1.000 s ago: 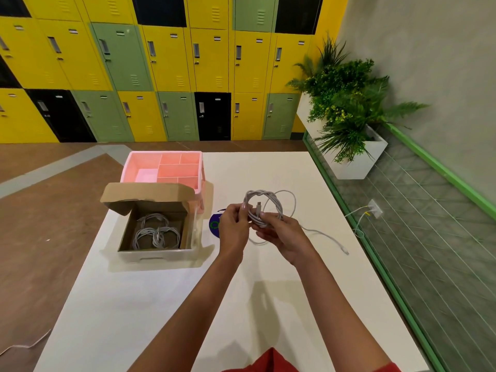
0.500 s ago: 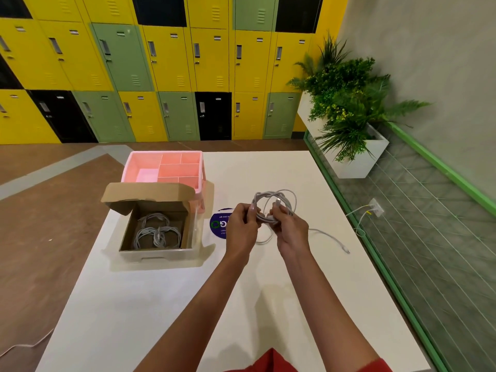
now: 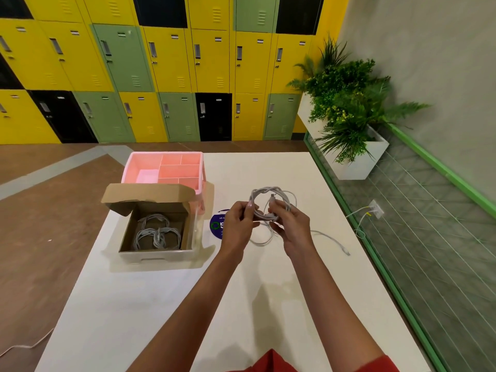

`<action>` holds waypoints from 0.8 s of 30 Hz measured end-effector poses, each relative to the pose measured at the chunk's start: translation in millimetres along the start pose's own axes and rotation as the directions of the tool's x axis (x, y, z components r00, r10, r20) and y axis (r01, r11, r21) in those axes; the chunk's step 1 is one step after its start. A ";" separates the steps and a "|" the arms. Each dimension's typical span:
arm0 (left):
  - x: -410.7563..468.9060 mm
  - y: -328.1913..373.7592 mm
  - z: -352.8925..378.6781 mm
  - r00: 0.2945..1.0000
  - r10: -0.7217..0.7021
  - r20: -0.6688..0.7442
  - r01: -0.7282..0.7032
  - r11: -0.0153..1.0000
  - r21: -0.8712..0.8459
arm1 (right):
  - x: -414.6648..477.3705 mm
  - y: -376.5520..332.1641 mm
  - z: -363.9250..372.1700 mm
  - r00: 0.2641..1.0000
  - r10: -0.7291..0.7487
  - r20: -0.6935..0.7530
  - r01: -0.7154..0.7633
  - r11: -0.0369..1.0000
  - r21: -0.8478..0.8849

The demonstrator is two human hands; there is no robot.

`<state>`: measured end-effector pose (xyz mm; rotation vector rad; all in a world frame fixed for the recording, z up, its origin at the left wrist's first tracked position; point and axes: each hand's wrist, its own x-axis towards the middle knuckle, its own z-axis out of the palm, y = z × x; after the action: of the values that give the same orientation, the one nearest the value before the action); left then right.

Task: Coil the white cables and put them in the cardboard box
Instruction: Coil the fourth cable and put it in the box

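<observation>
Both hands hold a coiled white cable [image 3: 279,196] above the white table [image 3: 171,304]. My left hand [image 3: 239,224] pinches the coil's left side. My right hand [image 3: 291,226] grips its lower right, with a plug end held inside the loop. A loose tail of the cable [image 3: 332,241] trails right across the table. The open cardboard box [image 3: 158,255] stands to the left, lid flap up, with coiled white cables [image 3: 157,233] lying inside.
A pink divided organiser [image 3: 166,170] stands behind the box. A blue round sticker [image 3: 217,226] lies by my left hand. A green-framed glass rail [image 3: 375,259] runs along the table's right edge, with a planter [image 3: 349,108] beyond. Lockers line the back wall.
The coil and both hands have shifted slightly right and up. My right hand has worked the cable end around the coil, and the loose tail has shortened a little.
</observation>
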<state>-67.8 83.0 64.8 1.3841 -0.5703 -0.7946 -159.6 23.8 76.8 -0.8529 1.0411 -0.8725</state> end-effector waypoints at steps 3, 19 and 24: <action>-2.4 1.1 4.5 0.999 0.031 -0.025 -0.031 0.999 -0.015 | 2.0 5.0 4.0 0.993 -0.071 -0.098 0.072 0.997 0.016; -5.6 5.4 3.7 0.975 0.214 -0.065 -0.206 0.973 0.102 | 0.3 14.1 5.1 0.886 -0.464 0.024 0.446 0.835 -0.322; -2.0 7.0 -2.1 0.996 0.091 0.015 -0.088 0.987 -0.136 | 5.7 4.5 3.7 0.932 -0.332 0.147 0.356 0.916 -0.183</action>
<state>-66.4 85.9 71.7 1.2190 -0.5799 -0.7623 -153.8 21.1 71.8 -1.2766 0.9046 -1.0081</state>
